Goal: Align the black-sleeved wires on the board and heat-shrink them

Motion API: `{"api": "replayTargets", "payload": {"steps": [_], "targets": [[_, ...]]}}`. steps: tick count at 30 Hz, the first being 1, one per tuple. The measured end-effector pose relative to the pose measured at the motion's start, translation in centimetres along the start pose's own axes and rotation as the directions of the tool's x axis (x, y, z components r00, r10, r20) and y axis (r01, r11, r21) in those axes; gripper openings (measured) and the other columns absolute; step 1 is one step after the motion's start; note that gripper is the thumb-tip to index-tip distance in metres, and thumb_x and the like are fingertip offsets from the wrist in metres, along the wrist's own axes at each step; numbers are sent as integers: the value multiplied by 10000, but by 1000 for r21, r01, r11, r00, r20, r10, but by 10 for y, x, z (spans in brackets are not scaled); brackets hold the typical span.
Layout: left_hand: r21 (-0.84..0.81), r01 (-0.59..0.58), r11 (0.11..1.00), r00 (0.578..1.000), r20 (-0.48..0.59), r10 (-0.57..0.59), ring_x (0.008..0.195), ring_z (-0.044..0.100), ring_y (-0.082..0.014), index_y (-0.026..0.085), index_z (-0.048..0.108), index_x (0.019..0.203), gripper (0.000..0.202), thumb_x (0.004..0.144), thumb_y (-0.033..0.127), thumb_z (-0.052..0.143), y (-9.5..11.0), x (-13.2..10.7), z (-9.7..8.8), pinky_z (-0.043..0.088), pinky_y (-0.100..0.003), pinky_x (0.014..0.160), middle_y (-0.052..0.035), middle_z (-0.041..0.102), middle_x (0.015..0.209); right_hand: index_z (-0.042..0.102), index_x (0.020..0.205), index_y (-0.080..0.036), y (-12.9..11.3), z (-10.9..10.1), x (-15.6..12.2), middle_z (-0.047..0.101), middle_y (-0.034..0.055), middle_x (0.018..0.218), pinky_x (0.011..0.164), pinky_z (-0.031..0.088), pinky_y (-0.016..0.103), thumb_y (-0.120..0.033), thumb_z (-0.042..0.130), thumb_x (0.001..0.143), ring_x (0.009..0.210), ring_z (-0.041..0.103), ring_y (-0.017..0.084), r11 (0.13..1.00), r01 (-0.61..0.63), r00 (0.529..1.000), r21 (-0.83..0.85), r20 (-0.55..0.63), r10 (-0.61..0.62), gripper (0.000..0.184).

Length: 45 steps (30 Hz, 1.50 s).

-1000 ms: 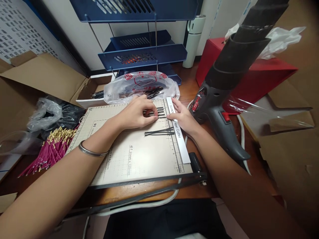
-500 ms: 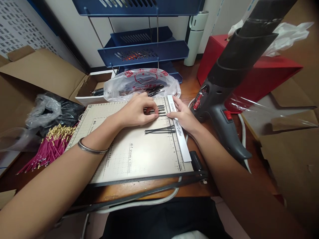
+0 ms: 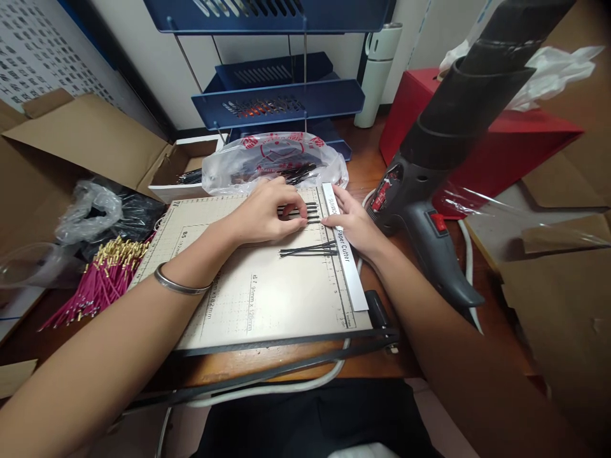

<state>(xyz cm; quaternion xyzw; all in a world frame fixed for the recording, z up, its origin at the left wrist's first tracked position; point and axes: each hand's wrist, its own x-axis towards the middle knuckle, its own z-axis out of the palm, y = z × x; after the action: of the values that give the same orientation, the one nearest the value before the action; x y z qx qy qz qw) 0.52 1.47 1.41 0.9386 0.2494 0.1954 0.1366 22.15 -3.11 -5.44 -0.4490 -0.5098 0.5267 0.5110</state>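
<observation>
A beige paper cutter board [image 3: 248,299] lies on the wooden desk. My left hand [image 3: 265,215] rests on its far part, fingers pressed together on several thin black tubes [image 3: 305,212] laid side by side. My right hand [image 3: 351,222] lies flat on the white ruler strip [image 3: 351,270] at the board's right edge, its fingertips touching the tube ends. A second small bunch of black tubes [image 3: 308,250] lies loose on the board just nearer to me. A metal bangle [image 3: 179,286] circles my left wrist.
A grey heat gun [image 3: 429,191] stands right of the board, nozzle up. A clear bag of black tubes [image 3: 274,162] lies behind the board. Magenta wires with gold tips [image 3: 98,280] lie at the left. Blue tray shelves [image 3: 279,105], a red box [image 3: 482,146] and cardboard boxes [image 3: 81,140] surround the desk.
Both hands stay in place on the tubes and the ruler strip. Only the camera view has shifted slightly.
</observation>
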Motion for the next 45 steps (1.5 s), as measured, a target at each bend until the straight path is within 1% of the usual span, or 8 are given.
{"api": "replayTargets", "payload": {"steps": [3,14,21,25,30,34,37,45], "targets": [[-28,-34,999,998,-45,33,808,526,-194,201,767,854,189,915,347,662,5,1,-2,385,-349,853,-14,666,763,591,1456,-286,2,-1,1,685,56,1519,1246,484,611,-250,698,644,1439,607,364,1000,25,1000,-6,-7,-26,820],[-140,-23,990,998,54,31,889,597,-214,206,778,896,148,960,285,671,31,-13,6,396,-347,869,-30,775,886,621,1278,-259,-3,8,-9,701,38,1498,1338,385,535,-288,691,598,1492,579,330,972,-9,999,234,-44,20,685],[-139,51,989,998,55,-44,932,580,-226,224,823,954,168,984,327,693,33,-25,6,367,-387,904,-40,800,944,442,1536,-232,-2,6,-25,528,87,1682,1391,269,533,-287,746,624,1612,439,322,983,-25,1000,180,-3,26,963],[-137,90,986,994,81,-80,912,561,-221,230,830,953,158,978,316,699,35,-26,3,344,-395,897,-29,791,915,257,1653,-366,-4,0,-30,288,11,1814,1407,202,549,-250,769,681,1696,269,274,998,70,995,8,76,-71,1105],[-178,121,977,990,95,-105,918,567,-214,232,829,935,142,968,299,708,32,-27,5,341,-397,929,-14,780,875,459,1492,-351,-16,-10,-37,497,73,1678,1353,318,591,-285,755,787,1594,457,313,983,150,979,-109,158,-132,767],[-190,108,976,992,91,-92,891,554,-204,229,829,919,130,957,304,730,30,-27,5,339,-387,911,-10,771,850,715,1125,-278,-29,-13,-46,392,81,1750,1380,180,641,-244,762,785,1683,285,373,853,277,960,-442,86,-267,345],[-159,77,984,993,104,-60,860,535,-198,235,827,908,134,962,290,718,34,-27,4,316,-391,876,-9,781,855,774,898,-258,-39,-14,-52,465,70,1706,1362,211,672,-239,763,811,1669,312,400,742,354,931,-570,142,-335,90],[-89,10,996,993,119,1,864,524,-206,227,798,876,155,964,290,687,42,-32,3,292,-404,871,-16,785,845,784,761,-250,-42,-16,-55,573,67,1626,1329,273,733,-219,792,811,1667,313,429,691,412,911,-594,277,-305,59]]}}
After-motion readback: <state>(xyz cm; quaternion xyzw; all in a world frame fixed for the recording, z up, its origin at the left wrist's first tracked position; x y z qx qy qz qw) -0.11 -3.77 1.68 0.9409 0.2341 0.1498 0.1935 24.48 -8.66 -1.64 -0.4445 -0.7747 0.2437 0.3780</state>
